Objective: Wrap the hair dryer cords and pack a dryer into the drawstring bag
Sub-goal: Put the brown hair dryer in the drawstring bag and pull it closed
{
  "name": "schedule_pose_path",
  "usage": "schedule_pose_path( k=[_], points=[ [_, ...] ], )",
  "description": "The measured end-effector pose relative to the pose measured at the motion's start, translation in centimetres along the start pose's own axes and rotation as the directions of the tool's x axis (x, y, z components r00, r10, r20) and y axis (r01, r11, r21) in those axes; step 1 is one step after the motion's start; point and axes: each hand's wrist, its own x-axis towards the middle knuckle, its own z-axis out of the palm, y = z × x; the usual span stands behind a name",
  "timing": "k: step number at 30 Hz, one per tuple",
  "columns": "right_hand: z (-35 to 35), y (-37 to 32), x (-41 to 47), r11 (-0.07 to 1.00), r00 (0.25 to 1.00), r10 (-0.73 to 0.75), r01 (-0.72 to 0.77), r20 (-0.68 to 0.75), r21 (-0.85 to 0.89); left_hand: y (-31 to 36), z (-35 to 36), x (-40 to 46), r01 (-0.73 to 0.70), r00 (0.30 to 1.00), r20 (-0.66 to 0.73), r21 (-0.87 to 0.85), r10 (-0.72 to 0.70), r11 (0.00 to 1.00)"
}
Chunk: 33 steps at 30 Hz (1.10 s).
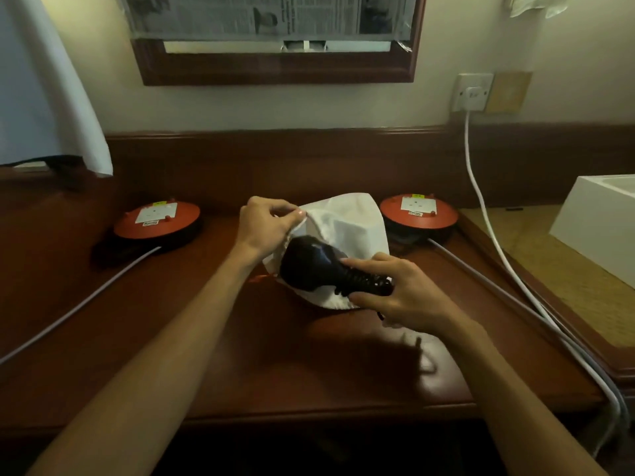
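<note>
A white drawstring bag (354, 225) lies on the wooden desk (240, 355) at the centre. My left hand (266, 223) pinches the bag's rim and lifts it, holding the mouth apart. A black hair dryer (309, 264) lies at the mouth, its head partly inside the bag. Its cord is coiled round the handle (366, 281). My right hand (400, 292) grips that handle from the right. An orange drawstring end (261, 278) shows under the bag's left edge.
Two round orange-topped devices with grey cables stand on the desk, one at the left (156, 223) and one at the right (419, 213). A white cable (481, 207) hangs from a wall socket (472, 92). A white box (598, 221) stands at the far right.
</note>
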Motion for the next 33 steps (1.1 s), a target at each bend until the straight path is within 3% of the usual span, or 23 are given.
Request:
schedule_pose_path(
  k=[3,7,11,14,18,21,26,33],
  points=[
    [1.9,-0.1,1.0,0.946,0.999,-0.015,0.004,-0.029,-0.325,1.0,0.2,-0.1,-0.075,0.995,-0.065,0.002,0.075,0.997],
    [3.8,-0.8,1.1,0.903,0.998,-0.042,0.021,-0.039,-0.428,1.2,-0.4,-0.1,-0.099,0.989,-0.115,-0.056,0.092,0.994],
    [6.0,-0.6,2.4,0.82,0.994,-0.023,-0.041,-0.105,-0.571,1.7,-1.1,-0.7,-0.162,0.987,0.01,-0.086,0.163,0.983],
    [6.4,-0.9,3.6,0.81,0.996,0.074,-0.086,-0.045,-0.58,1.6,-1.2,-1.3,-0.204,0.977,0.046,-0.05,0.206,0.978],
    [4.6,-0.5,3.8,0.781,0.956,0.269,-0.147,0.114,-0.607,1.1,-2.3,-1.1,-0.195,0.981,-0.023,-0.079,0.194,0.978],
    [3.6,-0.5,3.5,0.814,0.959,0.277,-0.206,0.052,-0.543,0.7,-3.1,-1.1,-0.201,0.979,-0.032,-0.029,0.2,0.979],
    [4.8,-2.1,4.5,0.887,0.97,0.218,-0.244,-0.111,-0.391,0.7,-2.9,-2.1,-0.232,0.964,0.144,0.053,0.222,0.971],
    [10.3,-3.9,9.9,0.853,0.954,0.177,-0.271,-0.24,-0.447,2.6,-1.6,-2.4,-0.308,0.934,0.19,0.001,0.302,0.951]
  ],
)
